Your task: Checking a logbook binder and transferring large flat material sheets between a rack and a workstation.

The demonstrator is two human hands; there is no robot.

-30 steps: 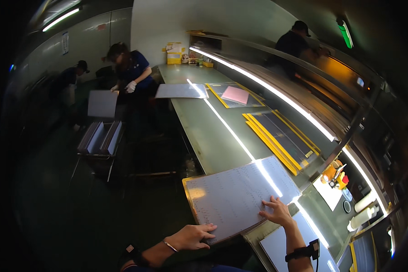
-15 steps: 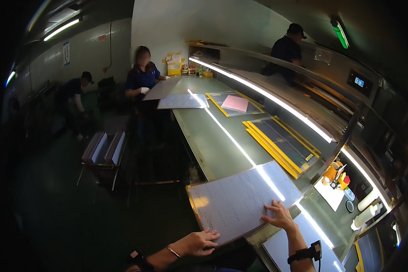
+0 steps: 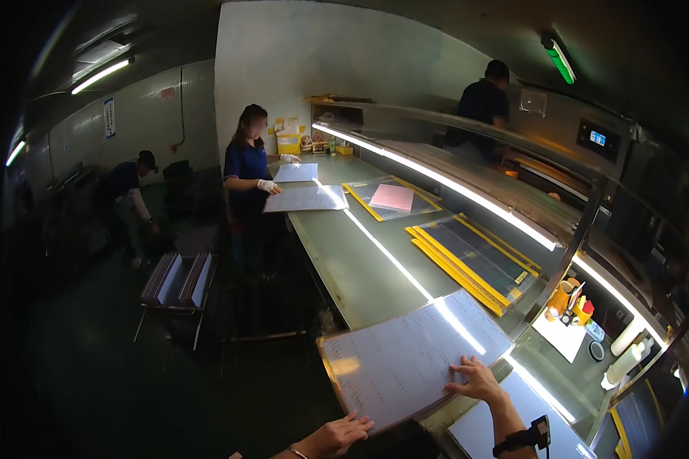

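A large pale flat panel [image 3: 406,359] with rows of small dark marks and a tan left border lies at the near end of the long table. My left hand [image 3: 340,434] touches its near edge at the lower left corner, fingers stretched out. On the panel's right part rests my right hand [image 3: 475,379], fingertips down and fingers spread. Neither hand grasps anything. Another pale panel [image 3: 517,421] lies beneath my right forearm, partly hidden by it.
Yellow-edged dark sheets [image 3: 475,252] and a pink sheet [image 3: 392,198] lie along the greenish table [image 3: 337,252]. A gloved co-worker [image 3: 246,161] stands at the far left end, holding a panel [image 3: 306,199]. A rack of panels [image 3: 177,279] stands on the left; white bottles [image 3: 624,363] stand right.
The scene sits lower in view at the left and middle. The co-worker's tilted sheet now lies on the table, and a gloved hand holds the nearer panel. My hands stay on the panel.
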